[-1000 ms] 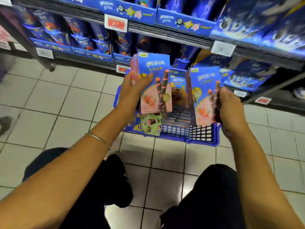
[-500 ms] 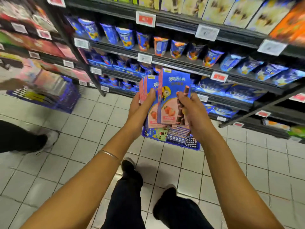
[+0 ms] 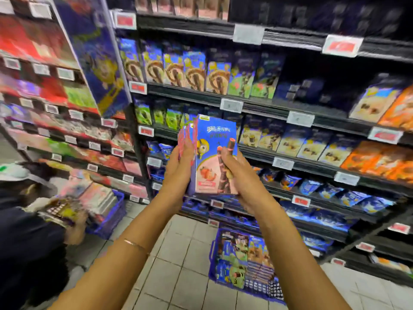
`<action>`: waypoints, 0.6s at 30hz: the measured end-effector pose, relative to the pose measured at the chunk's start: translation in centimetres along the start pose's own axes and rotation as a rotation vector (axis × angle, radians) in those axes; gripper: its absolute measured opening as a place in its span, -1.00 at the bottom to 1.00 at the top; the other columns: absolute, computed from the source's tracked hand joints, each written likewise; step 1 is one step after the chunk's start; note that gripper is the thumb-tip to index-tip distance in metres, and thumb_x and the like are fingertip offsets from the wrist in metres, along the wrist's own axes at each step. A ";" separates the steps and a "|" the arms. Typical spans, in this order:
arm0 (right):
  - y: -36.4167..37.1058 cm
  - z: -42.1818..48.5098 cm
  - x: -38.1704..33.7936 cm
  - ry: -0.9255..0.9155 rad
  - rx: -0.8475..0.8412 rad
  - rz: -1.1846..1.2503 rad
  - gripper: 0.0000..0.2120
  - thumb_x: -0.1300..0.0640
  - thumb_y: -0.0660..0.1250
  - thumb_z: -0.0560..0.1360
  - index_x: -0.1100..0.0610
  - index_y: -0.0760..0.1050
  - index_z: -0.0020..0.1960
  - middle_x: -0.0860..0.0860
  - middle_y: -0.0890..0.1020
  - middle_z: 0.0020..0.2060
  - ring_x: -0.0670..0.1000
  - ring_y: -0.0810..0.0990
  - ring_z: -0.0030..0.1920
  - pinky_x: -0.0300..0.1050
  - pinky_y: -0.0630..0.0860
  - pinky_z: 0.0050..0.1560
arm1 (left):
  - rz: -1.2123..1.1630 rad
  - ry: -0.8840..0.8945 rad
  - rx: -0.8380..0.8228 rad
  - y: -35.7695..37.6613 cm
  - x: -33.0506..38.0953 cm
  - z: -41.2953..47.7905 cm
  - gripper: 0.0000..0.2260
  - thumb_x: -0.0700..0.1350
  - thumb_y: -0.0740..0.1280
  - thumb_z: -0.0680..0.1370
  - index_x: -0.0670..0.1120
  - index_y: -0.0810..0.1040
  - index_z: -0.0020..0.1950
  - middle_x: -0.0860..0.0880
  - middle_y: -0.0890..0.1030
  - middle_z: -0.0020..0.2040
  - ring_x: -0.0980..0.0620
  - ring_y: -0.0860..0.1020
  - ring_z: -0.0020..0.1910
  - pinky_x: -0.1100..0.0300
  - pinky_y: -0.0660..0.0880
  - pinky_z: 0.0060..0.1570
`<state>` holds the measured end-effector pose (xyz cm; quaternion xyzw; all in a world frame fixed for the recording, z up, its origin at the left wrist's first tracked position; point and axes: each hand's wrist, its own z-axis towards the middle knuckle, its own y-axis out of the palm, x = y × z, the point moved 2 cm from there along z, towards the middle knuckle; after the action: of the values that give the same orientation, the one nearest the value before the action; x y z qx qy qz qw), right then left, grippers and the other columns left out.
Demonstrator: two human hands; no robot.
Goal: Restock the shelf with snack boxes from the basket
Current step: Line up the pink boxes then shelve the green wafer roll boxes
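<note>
The left hand (image 3: 178, 173) and right hand (image 3: 238, 175) grip either side of an upright stack of snack boxes (image 3: 212, 153) held up before the middle tiers of the shelf (image 3: 257, 106), at whose foot the blue basket (image 3: 212, 256) stands, part-filled.

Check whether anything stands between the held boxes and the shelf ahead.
Nothing visible does. The left hand and right hand hold the snack boxes in open air before the shelf; the basket sits low on the floor, off the path. The facing rows look full, though, and blur hides any free slot.
</note>
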<state>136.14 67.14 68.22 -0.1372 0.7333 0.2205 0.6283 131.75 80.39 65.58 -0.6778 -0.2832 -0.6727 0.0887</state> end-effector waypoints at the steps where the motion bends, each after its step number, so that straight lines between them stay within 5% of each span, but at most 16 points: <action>1: 1.0 0.7 -0.9 -0.022 -0.011 -0.012 -0.36 -0.33 0.42 0.35 0.00 0.49 0.30 0.26 0.66 0.03 0.18 0.64 0.02 0.52 0.51 0.14 | -0.033 0.013 -0.021 -0.5 1.3 0.7 -0.41 0.28 0.23 0.65 -0.09 0.51 0.53 -0.17 0.67 0.36 -0.22 0.66 0.33 -0.27 0.53 0.40; 3: 2.4 2.3 -2.8 -0.071 -0.022 -0.042 -0.34 -0.37 0.40 0.34 0.00 0.48 0.29 0.20 0.68 -0.09 0.11 0.62 -0.10 0.36 0.59 0.14 | -0.071 0.052 -0.045 -1.0 4.2 2.1 -0.33 0.29 0.27 0.57 -0.13 0.51 0.53 -0.20 0.67 0.35 -0.26 0.65 0.33 -0.30 0.52 0.40; 5: 3.4 3.9 -4.9 -0.163 -0.027 -0.102 -0.53 -0.38 0.36 0.40 -0.06 0.49 0.11 -0.13 0.60 -0.33 -0.07 0.57 -0.27 0.08 0.61 -0.06 | -0.086 0.095 -0.073 -1.2 6.8 3.9 -0.31 0.31 0.27 0.54 -0.11 0.53 0.51 -0.19 0.68 0.34 -0.24 0.66 0.32 -0.30 0.53 0.39; 8: 4.4 6.3 -8.2 -0.264 -0.025 -0.137 -0.70 -0.28 0.29 0.55 -0.05 0.47 -0.07 -0.21 0.51 -0.41 -0.16 0.53 -0.41 -0.19 0.53 -0.34 | -0.140 0.149 -0.161 -1.0 9.9 7.0 -0.33 0.30 0.28 0.57 -0.12 0.53 0.52 -0.17 0.67 0.37 -0.25 0.64 0.35 -0.33 0.50 0.42; 14: 5.6 12.6 -13.5 -0.402 0.043 -0.153 -0.47 -0.36 0.32 0.42 0.13 0.56 -0.04 -0.14 0.54 -0.35 -0.08 0.57 -0.30 0.00 0.53 -0.10 | -0.216 0.208 -0.241 0.1 14.6 13.9 -0.38 0.24 0.25 0.63 -0.15 0.51 0.54 -0.25 0.60 0.44 -0.34 0.55 0.44 -0.41 0.36 0.50; 18: 6.9 17.0 -16.1 -0.503 0.027 -0.125 -0.59 -0.28 0.32 0.50 0.09 0.54 -0.14 -0.14 0.54 -0.42 -0.06 0.57 -0.40 -0.06 0.52 -0.29 | -0.148 0.289 -0.180 0.3 17.6 18.4 -0.31 0.31 0.24 0.61 -0.15 0.49 0.54 -0.23 0.60 0.44 -0.33 0.57 0.42 -0.39 0.41 0.47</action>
<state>150.28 80.32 83.13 -0.1144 0.5468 0.1985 0.8053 146.57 94.01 81.17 -0.5564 -0.2550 -0.7906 0.0178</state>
